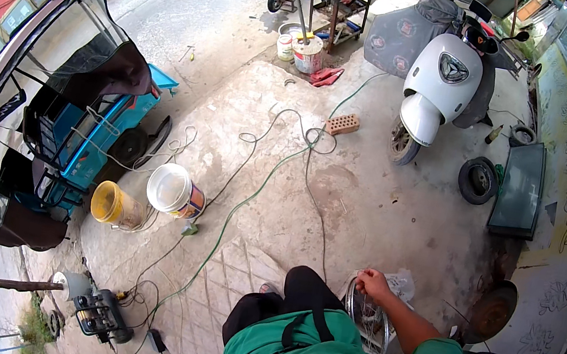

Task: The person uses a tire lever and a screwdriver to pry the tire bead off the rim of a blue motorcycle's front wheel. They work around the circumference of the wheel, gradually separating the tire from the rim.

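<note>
My right hand (372,284) reaches out beside my right leg, its fingers closed at the upper edge of a shiny metal wheel rim (350,304). Thin spokes seem to show inside that rim, which stands partly upright. Behind my arm lies a crumpled pale plastic bag (401,283), touching or very near the rim. My forearm and green sleeve hide part of the wheel. No part of my left hand shows.
Green and dark hoses (248,205) snake over the concrete past a perforated brick (343,124). A white bucket (171,188) and yellow bucket (113,205) stand left, near an air compressor (103,315). A white scooter (447,77) and loose tire (478,180) are right.
</note>
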A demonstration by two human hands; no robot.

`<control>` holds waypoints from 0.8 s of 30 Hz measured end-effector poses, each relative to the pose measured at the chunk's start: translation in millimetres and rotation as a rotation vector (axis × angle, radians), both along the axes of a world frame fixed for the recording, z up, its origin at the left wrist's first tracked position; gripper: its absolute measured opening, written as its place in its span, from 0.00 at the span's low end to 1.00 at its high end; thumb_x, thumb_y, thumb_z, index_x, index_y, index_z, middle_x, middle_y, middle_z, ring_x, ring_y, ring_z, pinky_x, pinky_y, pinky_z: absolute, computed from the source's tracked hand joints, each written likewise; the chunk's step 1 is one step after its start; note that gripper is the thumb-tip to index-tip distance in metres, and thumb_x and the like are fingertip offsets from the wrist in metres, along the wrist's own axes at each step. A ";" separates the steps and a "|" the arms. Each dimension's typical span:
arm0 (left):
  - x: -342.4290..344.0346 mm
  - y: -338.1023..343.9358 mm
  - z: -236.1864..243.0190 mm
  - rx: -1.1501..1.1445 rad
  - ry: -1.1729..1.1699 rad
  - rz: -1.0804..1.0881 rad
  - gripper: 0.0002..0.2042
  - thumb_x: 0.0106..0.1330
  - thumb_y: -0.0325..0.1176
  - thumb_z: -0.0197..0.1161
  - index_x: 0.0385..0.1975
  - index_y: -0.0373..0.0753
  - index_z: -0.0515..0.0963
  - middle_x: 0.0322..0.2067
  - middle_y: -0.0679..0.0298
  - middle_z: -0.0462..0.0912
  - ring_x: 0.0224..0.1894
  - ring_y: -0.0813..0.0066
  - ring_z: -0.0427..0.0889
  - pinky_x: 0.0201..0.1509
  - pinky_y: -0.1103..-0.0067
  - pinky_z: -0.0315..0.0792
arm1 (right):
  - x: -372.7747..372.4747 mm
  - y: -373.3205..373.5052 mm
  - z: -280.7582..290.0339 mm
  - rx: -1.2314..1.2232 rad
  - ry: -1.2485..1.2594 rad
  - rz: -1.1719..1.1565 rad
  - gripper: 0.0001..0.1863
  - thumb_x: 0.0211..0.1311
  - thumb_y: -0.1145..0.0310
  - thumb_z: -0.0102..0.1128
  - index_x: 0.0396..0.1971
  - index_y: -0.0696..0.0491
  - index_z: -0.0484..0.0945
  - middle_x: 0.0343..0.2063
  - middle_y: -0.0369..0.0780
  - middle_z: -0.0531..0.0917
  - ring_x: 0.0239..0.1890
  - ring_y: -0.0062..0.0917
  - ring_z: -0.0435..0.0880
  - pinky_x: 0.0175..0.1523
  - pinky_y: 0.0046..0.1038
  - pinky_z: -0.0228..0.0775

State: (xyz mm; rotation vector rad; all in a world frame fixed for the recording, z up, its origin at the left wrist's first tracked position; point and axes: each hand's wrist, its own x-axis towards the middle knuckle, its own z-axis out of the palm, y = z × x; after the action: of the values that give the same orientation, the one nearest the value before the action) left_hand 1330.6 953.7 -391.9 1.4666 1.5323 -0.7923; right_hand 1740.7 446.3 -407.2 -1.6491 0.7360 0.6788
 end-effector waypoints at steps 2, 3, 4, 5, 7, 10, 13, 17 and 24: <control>84.1 58.0 -15.6 0.050 -0.061 -0.027 0.29 0.66 0.27 0.52 0.70 0.46 0.69 0.19 0.58 0.78 0.12 0.71 0.70 0.15 0.71 0.63 | -11.5 25.2 -58.1 -0.008 0.120 0.041 0.11 0.71 0.63 0.61 0.41 0.55 0.81 0.31 0.37 0.86 0.25 0.21 0.83 0.29 0.26 0.74; 133.2 90.1 -18.4 0.075 -0.105 0.006 0.29 0.66 0.27 0.52 0.70 0.46 0.69 0.19 0.58 0.78 0.12 0.72 0.69 0.14 0.72 0.63 | 21.2 37.0 -67.8 -0.045 0.162 0.102 0.11 0.71 0.63 0.61 0.42 0.55 0.80 0.32 0.37 0.87 0.25 0.22 0.83 0.30 0.26 0.75; 186.2 117.9 -14.3 0.112 -0.166 0.056 0.30 0.66 0.26 0.52 0.71 0.47 0.68 0.19 0.58 0.78 0.11 0.72 0.68 0.14 0.72 0.62 | 55.1 47.2 -62.2 -0.042 0.218 0.097 0.11 0.71 0.62 0.60 0.42 0.55 0.81 0.33 0.37 0.87 0.25 0.22 0.84 0.30 0.26 0.75; 249.4 146.3 -13.1 0.144 -0.262 0.096 0.30 0.65 0.26 0.52 0.71 0.47 0.68 0.19 0.58 0.78 0.11 0.72 0.68 0.13 0.72 0.61 | 88.5 58.0 -53.9 -0.038 0.275 0.094 0.12 0.71 0.62 0.60 0.42 0.56 0.82 0.34 0.37 0.87 0.24 0.23 0.84 0.31 0.26 0.76; 418.6 162.4 28.4 0.187 -0.427 0.074 0.32 0.65 0.26 0.52 0.73 0.49 0.66 0.19 0.60 0.78 0.10 0.75 0.65 0.13 0.75 0.59 | 103.6 34.8 -123.1 -0.064 0.436 0.063 0.12 0.70 0.64 0.61 0.44 0.56 0.83 0.35 0.40 0.88 0.26 0.26 0.86 0.32 0.28 0.78; 562.2 215.9 -25.6 0.177 -0.602 -0.017 0.30 0.69 0.27 0.51 0.74 0.49 0.63 0.20 0.63 0.76 0.11 0.77 0.65 0.12 0.75 0.60 | 194.1 34.0 -173.3 -0.089 0.537 0.108 0.10 0.68 0.65 0.62 0.41 0.56 0.82 0.32 0.40 0.87 0.26 0.27 0.85 0.29 0.28 0.76; 658.1 207.6 -16.0 0.125 -0.359 0.004 0.31 0.68 0.27 0.53 0.73 0.49 0.65 0.20 0.62 0.78 0.12 0.77 0.67 0.13 0.75 0.61 | 369.8 59.0 -168.0 -0.108 0.432 0.087 0.08 0.66 0.67 0.63 0.38 0.55 0.82 0.30 0.39 0.85 0.25 0.27 0.84 0.26 0.29 0.74; 713.2 224.5 -68.0 -0.031 -0.121 -0.176 0.32 0.66 0.27 0.56 0.73 0.49 0.66 0.22 0.59 0.81 0.12 0.75 0.69 0.13 0.72 0.63 | 637.8 170.3 -81.2 -0.046 0.014 -0.128 0.09 0.68 0.64 0.60 0.39 0.55 0.80 0.29 0.37 0.84 0.25 0.21 0.82 0.27 0.26 0.71; 842.7 309.2 -123.2 -0.054 -0.046 -0.393 0.20 0.71 0.36 0.54 0.62 0.48 0.75 0.25 0.61 0.84 0.15 0.75 0.74 0.19 0.70 0.70 | 900.6 314.9 -61.8 -0.002 -0.147 0.046 0.15 0.71 0.61 0.60 0.48 0.56 0.79 0.33 0.35 0.85 0.29 0.19 0.82 0.34 0.25 0.74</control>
State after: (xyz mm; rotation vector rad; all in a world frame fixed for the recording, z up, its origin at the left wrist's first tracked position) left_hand 2173.3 1262.9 -515.1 1.7585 1.1926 -1.0106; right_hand 2641.3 761.1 -469.0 -1.7026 0.5944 0.5821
